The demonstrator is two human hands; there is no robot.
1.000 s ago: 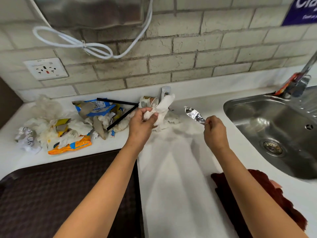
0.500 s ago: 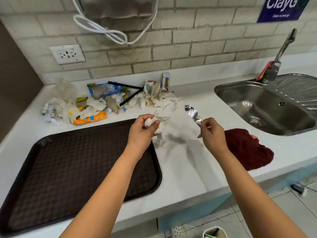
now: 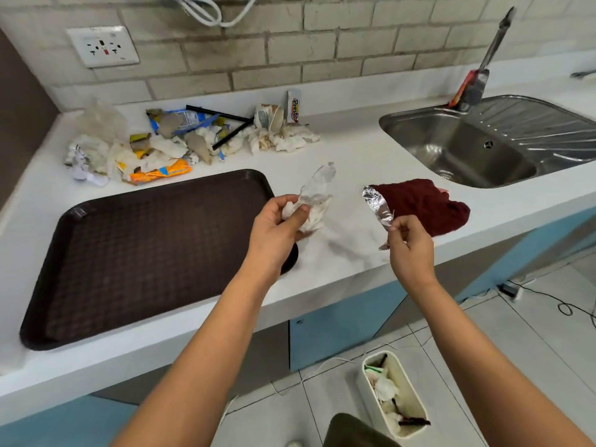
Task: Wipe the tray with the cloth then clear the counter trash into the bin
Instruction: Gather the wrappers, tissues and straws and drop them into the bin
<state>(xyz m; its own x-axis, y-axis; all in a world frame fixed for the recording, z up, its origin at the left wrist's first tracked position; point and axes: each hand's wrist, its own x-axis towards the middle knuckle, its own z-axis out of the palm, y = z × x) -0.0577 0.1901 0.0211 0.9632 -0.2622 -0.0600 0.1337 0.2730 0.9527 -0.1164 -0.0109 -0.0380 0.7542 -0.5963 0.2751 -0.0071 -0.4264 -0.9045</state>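
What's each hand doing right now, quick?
Left hand: closed on crumpled tissue and plastic.
Right hand: pinching a foil wrapper.

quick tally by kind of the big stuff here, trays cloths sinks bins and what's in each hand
Tray: 1
Cloth: 1
Sink: 1
Bin: 1
Foil wrapper, pinched by the right hand: 1
Crumpled tissue and plastic wad, gripped by the left hand: 1
Total: 6
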